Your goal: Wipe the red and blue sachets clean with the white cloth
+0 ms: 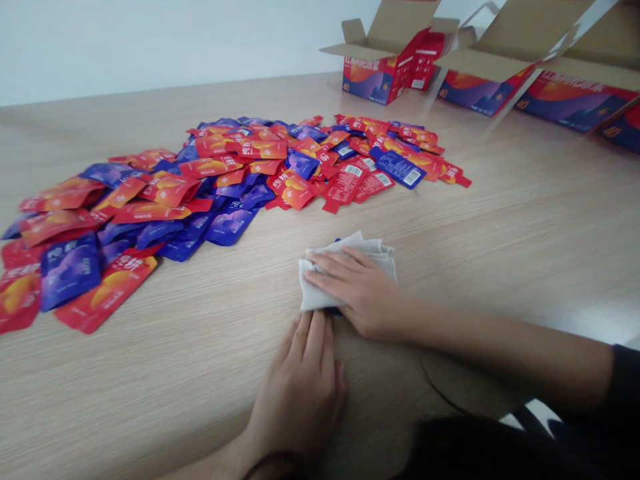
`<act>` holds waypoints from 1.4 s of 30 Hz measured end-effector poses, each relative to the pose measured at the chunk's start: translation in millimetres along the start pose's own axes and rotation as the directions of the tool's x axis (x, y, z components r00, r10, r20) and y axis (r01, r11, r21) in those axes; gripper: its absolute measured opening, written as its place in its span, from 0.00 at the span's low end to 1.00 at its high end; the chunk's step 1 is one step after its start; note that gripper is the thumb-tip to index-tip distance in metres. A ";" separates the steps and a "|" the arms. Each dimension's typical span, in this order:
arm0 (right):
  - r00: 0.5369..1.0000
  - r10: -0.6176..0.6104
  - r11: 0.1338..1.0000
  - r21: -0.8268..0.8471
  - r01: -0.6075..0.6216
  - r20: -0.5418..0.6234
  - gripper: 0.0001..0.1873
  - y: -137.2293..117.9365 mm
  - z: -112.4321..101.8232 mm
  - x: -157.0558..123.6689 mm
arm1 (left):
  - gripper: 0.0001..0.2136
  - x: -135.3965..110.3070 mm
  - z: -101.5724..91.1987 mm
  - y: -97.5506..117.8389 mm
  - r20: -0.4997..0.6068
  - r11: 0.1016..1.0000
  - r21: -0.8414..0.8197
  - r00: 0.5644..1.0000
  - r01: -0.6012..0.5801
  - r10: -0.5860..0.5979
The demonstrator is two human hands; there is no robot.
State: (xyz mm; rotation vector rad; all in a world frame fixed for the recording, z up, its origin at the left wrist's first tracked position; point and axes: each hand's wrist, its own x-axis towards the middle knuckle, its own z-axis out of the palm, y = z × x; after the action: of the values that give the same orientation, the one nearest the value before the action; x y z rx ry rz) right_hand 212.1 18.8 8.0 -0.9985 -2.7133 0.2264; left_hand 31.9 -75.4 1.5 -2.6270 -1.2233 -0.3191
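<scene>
My right hand lies flat on a folded grey cloth, pressing it to the wooden table. A blue sachet shows only as a sliver under the cloth, and the rest of it is hidden. My left hand rests on the table with its fingers extended, the fingertips at the cloth's lower edge. It holds nothing. Up and to the left spreads a loose pile of red and blue foil sachets, apart from both hands.
Several open cardboard cartons printed in red and purple stand along the far edge of the table, the nearest at the back. A white wall rises behind. A thin dark line crosses the table near my right forearm.
</scene>
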 end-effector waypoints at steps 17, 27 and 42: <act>0.941 0.291 0.952 0.149 -0.267 -0.175 0.26 87.6 -9.0 -3.4 | 0.19 50.5 -23.7 -53.5 0.340 0.954 0.000 0.898 0.299 -0.281; 0.957 0.244 0.970 0.040 -0.241 -0.159 0.28 87.4 -5.5 -4.3 | 0.12 74.9 -2.7 -68.8 0.275 0.948 -0.124 0.928 0.294 -0.252; 0.903 0.355 0.933 0.150 -0.327 -0.243 0.30 96.1 -13.8 -3.9 | 0.22 27.3 1.8 -64.6 0.236 0.978 -0.209 0.971 0.022 0.028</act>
State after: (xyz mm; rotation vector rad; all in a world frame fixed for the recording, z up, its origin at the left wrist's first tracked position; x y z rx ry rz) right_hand 278.1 89.5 -1.2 -1.3624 -2.2492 0.2720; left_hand -0.5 -14.7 14.9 -2.9186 -1.3229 -0.1412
